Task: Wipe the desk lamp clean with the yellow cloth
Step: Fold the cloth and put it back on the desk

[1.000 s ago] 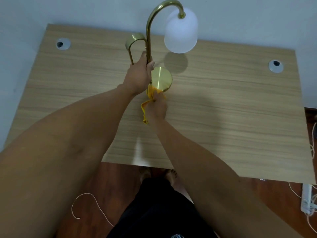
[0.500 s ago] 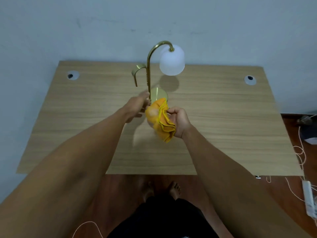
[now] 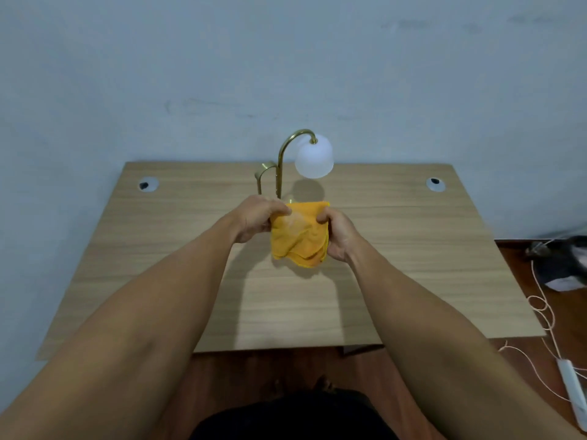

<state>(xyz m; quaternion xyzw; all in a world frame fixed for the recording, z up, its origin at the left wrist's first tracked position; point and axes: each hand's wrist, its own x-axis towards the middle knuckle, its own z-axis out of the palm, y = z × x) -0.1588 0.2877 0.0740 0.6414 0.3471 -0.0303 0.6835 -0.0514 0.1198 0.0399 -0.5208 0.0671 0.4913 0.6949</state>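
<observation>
Since 0.5 s ago the left hand (image 3: 257, 217) has left the desk lamp (image 3: 298, 160), and both hands now pinch the yellow cloth (image 3: 298, 235) above the counter (image 3: 413, 249), the right hand (image 3: 336, 231) opposite, seemingly refolding it before the next wipe.

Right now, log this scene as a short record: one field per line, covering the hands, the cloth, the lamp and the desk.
left hand: left hand grips the cloth's left upper edge
right hand: right hand grips its right side, fingers curled over the top edge
cloth: yellow cloth held up between both hands, bunched, hanging above the desk
lamp: desk lamp upright behind the cloth, brass stem, white shade; neither hand touches it
desk: wooden desk against the wall, cable hole near each back corner
floor: white power strip with cords at right
</observation>
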